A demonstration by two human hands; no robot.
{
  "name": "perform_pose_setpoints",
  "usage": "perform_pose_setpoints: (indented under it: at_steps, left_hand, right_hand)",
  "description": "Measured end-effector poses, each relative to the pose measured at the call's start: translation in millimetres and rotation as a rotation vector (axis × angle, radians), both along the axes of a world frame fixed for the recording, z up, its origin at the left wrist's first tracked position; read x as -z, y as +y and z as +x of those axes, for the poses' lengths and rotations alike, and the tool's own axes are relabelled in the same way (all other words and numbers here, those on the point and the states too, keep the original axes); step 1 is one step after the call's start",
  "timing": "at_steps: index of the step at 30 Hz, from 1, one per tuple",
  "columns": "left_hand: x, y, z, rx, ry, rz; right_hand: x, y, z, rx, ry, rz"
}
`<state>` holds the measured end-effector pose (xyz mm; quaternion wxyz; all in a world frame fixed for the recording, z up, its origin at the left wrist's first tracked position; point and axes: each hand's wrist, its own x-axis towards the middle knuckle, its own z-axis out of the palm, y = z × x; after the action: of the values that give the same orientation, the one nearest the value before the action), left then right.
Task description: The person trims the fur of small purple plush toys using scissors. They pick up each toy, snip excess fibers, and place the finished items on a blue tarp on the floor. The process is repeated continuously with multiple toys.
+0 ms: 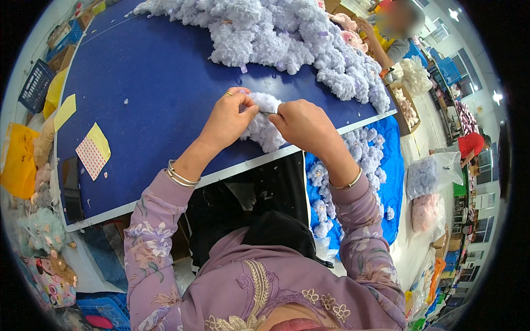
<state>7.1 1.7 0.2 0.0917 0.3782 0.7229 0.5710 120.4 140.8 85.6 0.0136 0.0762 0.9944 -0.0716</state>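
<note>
A fluffy pale-lavender plush piece (265, 135) lies near the front edge of the blue table, between my two hands. My left hand (231, 116), with a ring on one finger, pinches the piece at its upper left side. My right hand (305, 124) is closed at the piece's right side, thumb toward the left. A small thin dark thing shows between the hands at the right thumb tip; its kind is too small to tell. Beyond my hands, a big heap of similar lavender plush pieces (265, 38) covers the far side of the table.
On the blue table (149, 99) at left lie a sticker sheet (94, 151), a yellow paper (65, 112) and a dark phone-like slab (72, 190). More plush pieces lie on a blue sheet (391, 182) beside the table. A co-worker (392, 33) sits at the far right.
</note>
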Motion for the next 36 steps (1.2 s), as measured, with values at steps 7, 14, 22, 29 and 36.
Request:
perform_pose_setpoints:
  at_steps: [7,14,22,29,36]
  left_hand:
    - [-2.7,-2.0,4.2,0.012,-0.023,0.003]
    - [7.5,13.0,7.9,0.068,0.170,0.002]
    - [6.4,4.7,-1.8,-0.019,0.043,-0.069]
    - [13.8,11.0,-5.1,-0.012,-0.034,-0.040]
    - [23.0,14.4,-9.6,0.012,-0.031,0.018]
  right_hand:
    - [-11.4,4.4,-17.5,-0.099,-0.148,0.048]
    - [-0.3,3.7,-34.2,-0.089,-0.372,0.052]
    - [49.4,-4.5,-12.1,0.064,0.134,-0.354]
    - [78.3,-6.4,-3.7,0.228,0.406,-0.591]
    - [102.3,-10.1,-7.6,0.286,0.607,-0.824]
